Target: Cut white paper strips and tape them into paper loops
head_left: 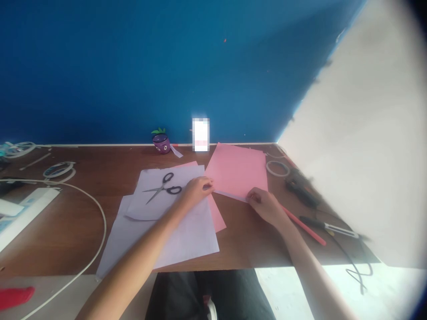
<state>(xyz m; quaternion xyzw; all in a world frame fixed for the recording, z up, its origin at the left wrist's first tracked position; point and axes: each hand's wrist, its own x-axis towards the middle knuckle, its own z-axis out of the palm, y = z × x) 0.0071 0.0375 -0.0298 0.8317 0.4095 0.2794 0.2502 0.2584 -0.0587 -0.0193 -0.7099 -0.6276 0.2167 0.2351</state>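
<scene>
A pink sheet of paper (238, 169) lies toward the back right of the table, its near edge showing a thin white strip. My left hand (200, 186) is closed in a pinch at that sheet's near left corner. At the near right corner, my right hand (263, 202) pinches the same sheet. Under my left forearm are overlapping white sheets (190, 240), with part of another pink sheet (217, 218) showing from beneath. Black-handled scissors (163, 189) rest partly spread on the white paper, left of my left hand.
A purple pot (162, 144) and a blurred bright rectangle (200, 134) stand by the blue wall. On the right are a tape roll (278, 168), a dark glue gun (302, 189), a red stick (307, 229) and a cutter knife (336, 229). A white power strip (28, 215) and cable (104, 218) lie left.
</scene>
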